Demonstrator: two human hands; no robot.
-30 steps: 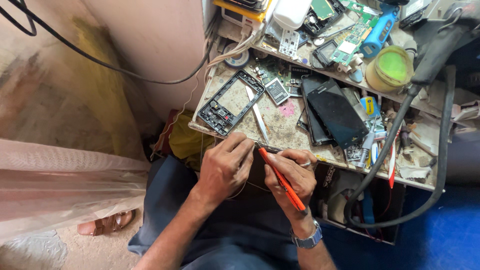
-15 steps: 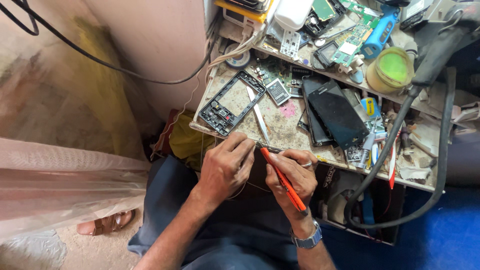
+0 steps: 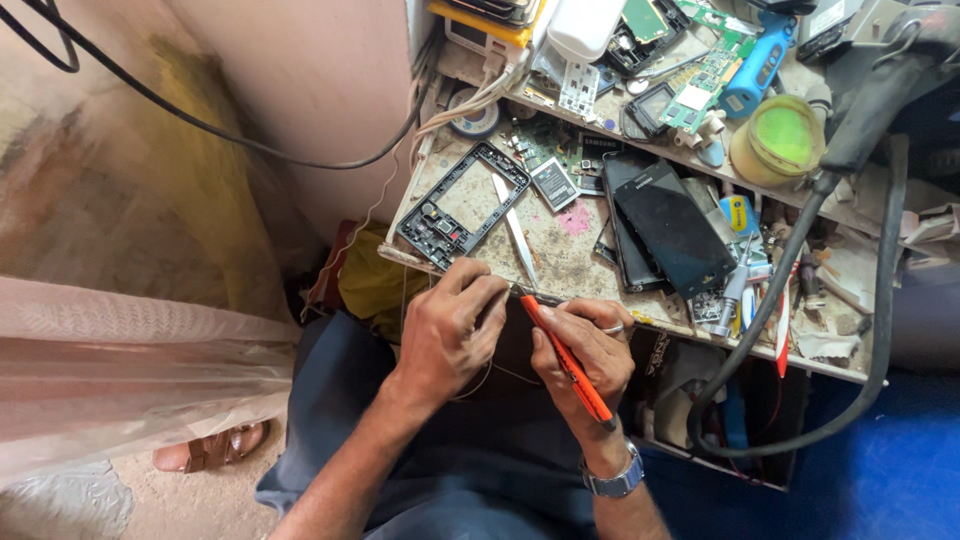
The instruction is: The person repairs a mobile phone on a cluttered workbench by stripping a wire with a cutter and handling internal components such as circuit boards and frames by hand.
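I see the orange screwdriver (image 3: 567, 362) just below centre of the frame, held in my right hand (image 3: 585, 360). Its long axis runs diagonally, tip up-left toward the bench edge, butt end down-right toward my wrist and the metal watch (image 3: 612, 482). The tip lands at the gap between both hands, right where my left hand (image 3: 450, 335) pinches something small; what that piece is I cannot tell, the fingers hide it. Right grip: clenched around the screwdriver shaft, index laid along it. Left grip: fingers curled tight, thumb and fingertips pressed together on the hidden piece. Key relation: the work point lies up-left of the right grip, along the tool's own axis, and the left hand is touching it, so the left is nearer.

Outward: tweezers (image 3: 517, 231) lie on the bench (image 3: 560, 250) just above the hands, pointing down toward them. The black phone frame (image 3: 462, 205) sits upper left of that, the dark phone screen (image 3: 672, 228) to the right. A green-lidded tub (image 3: 778, 142) is upper right; a thick black hose (image 3: 800, 260) curves down the right side.
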